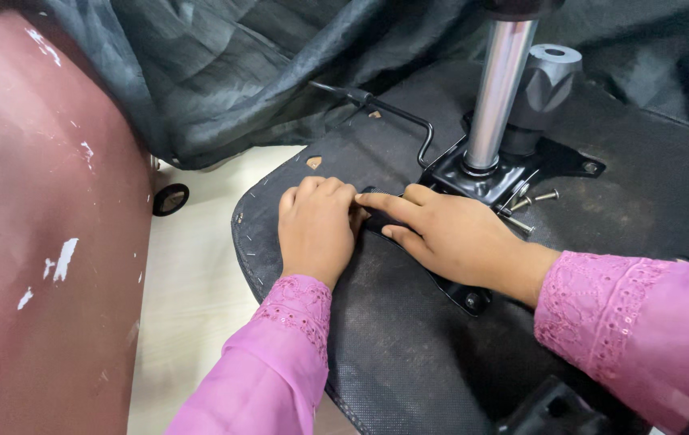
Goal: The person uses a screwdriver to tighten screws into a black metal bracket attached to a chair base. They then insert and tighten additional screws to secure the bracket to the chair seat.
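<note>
Looking down from the head camera, an upturned chair seat fills the middle of the view, its black fabric underside facing up. Bolted to it is a black metal mounting plate, from which a chrome gas cylinder rises towards the top edge, with a thin black lever running off to the upper left.

Both hands meet at the plate's near-left arm. The left hand lies knuckles-up on the seat fabric, fingers curled under; what they grip, if anything, is hidden, so I cannot tell. The right hand lies across the plate, index finger stretched out leftwards, its tip touching or nearly touching the left hand. Between the two hands a small dark piece shows, probably the end of the plate's arm or a tool, though the view is too poor to say which. Its long axis runs from upper left to lower right, passing under the right palm, so the right hand is nearer to it.

Loose bolts lie just beside the plate on the right. A worn maroon chair back fills the left side.
</note>
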